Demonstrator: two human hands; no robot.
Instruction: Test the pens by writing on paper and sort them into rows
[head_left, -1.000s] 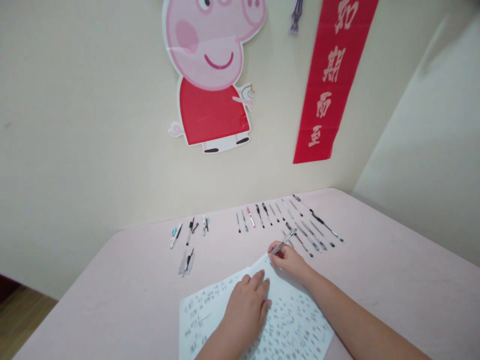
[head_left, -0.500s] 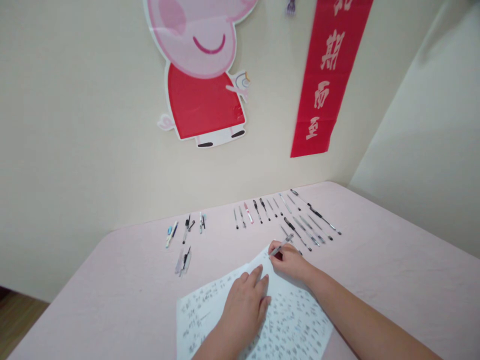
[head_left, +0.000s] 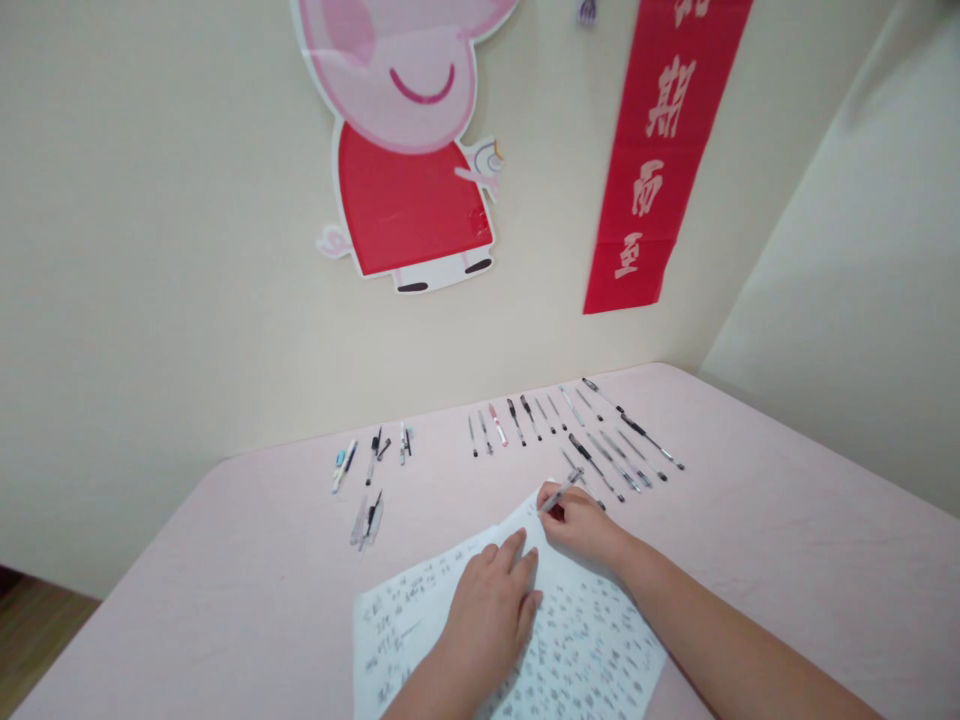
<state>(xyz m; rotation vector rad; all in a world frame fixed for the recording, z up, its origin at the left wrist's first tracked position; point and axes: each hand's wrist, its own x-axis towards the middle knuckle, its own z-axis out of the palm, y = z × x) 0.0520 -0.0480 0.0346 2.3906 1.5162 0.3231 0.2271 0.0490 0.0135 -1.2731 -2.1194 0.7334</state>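
My right hand (head_left: 574, 520) is closed around a pen (head_left: 561, 490) with a clear barrel, its tip down at the top right corner of a white sheet of paper (head_left: 420, 640). Rows of small dark handwriting cover much of the sheet. Flat on the paper's middle lies my left hand (head_left: 491, 605), fingers stretched out and holding nothing. Just beyond the right hand, several pens (head_left: 600, 465) lie side by side on the pink tabletop (head_left: 225, 600).
Another row of pens (head_left: 525, 418) runs along the table's far edge. At the left are uncapped pens with their caps (head_left: 373, 460) and some clear pen parts (head_left: 367, 522). A pink pig cutout (head_left: 412, 200) and a red banner (head_left: 660, 150) hang on the wall.
The view has shifted very slightly. Both hands stay in nearly the same place, with the pen at the same corner of the paper.
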